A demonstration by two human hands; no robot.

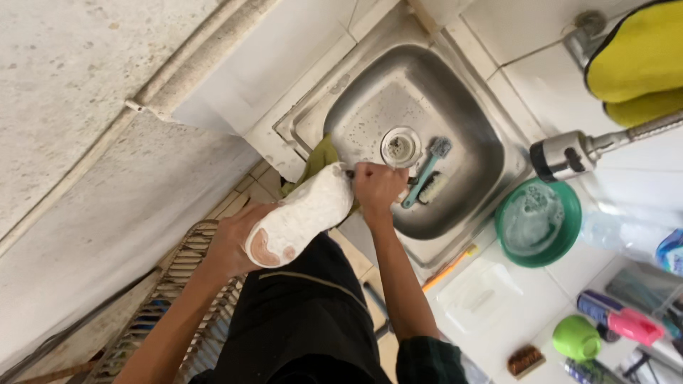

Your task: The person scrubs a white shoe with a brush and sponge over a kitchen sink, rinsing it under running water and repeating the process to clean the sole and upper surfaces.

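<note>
Shoe [302,215], white with a worn sole showing brownish patches at the heel, was held sole-up over the front edge of a square stainless steel sink [469,142]. The left hand [235,242] was wrapped around the heel end from below, fingers curled about it. The right hand [377,185] was closed in a fist at the toe end, gripping something small and dark whose tip just showed beside the toe; what it was could not be told. An olive-green cloth [319,158] hung over the sink rim just behind the shoe. Inside the basin, a teal-handled brush [425,174] lay beside the round drain [400,146]. On the white tiled bench [491,313] to the right stood a green plastic bowl of soapy water [537,222], and farther along a small lime-green cup [576,338] and a brown-bristled scrubbing brush [525,360]. A metal tap [569,155] reached toward the sink from the right.
</note>
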